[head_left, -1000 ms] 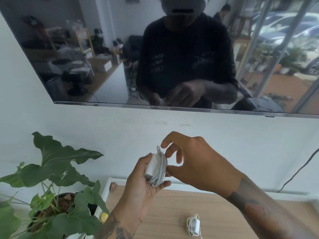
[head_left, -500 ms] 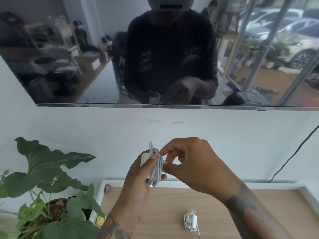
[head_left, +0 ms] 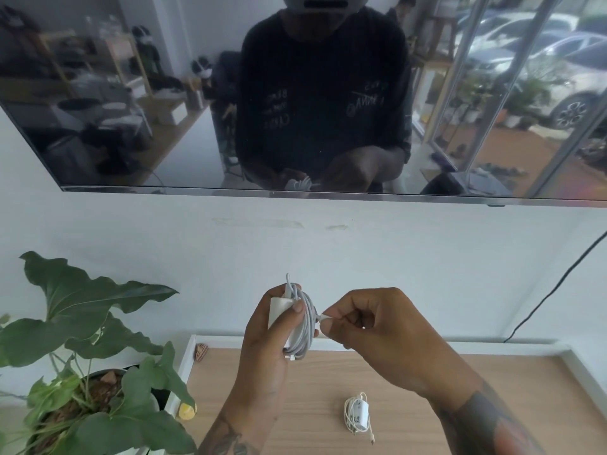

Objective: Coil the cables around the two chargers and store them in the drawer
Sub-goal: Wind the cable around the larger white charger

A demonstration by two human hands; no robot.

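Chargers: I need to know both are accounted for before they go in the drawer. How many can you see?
2. One charger is held in the left hand, the right hand pinching its cable end. The other charger lies coiled on the wooden top. None looks hidden.

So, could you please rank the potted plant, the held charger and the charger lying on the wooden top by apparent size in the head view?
1. Green leafy potted plant.
2. White held charger; it is nearer the camera, so unsure.
3. White charger on the wooden top.
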